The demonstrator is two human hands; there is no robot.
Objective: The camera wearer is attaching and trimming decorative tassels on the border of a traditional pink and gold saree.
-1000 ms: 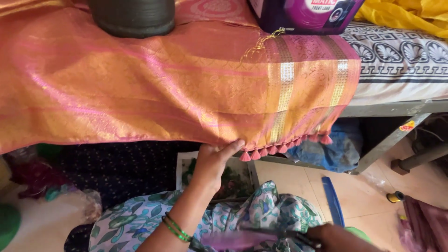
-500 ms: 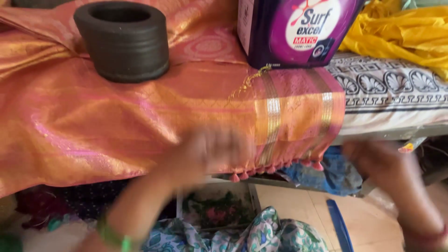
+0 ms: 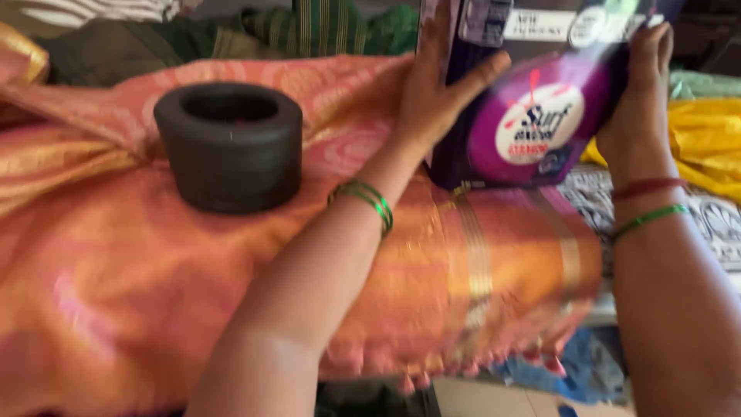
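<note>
Partly cropped, both hands (image 3: 432, 100) grip the blurred purple pouch (image 3: 540, 116).

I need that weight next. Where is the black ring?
Head view, left side: the black ring sits on the orange cloth, left of the left hand.

One package is seen, a big purple pouch (image 3: 532, 100), at the far right of the scene. Its lower edge is set on the orange and pink cloth (image 3: 231, 270). It is gripped on both sides: the left hand (image 3: 436, 93) is pressed flat against its left side, and the right hand (image 3: 644, 85) is wrapped around its right side. On the front, a round pink and purple patch with a white splash shape is shown. Near the top, a white strip label and a small round white and green badge are seen. The picture is blurred there.
</note>
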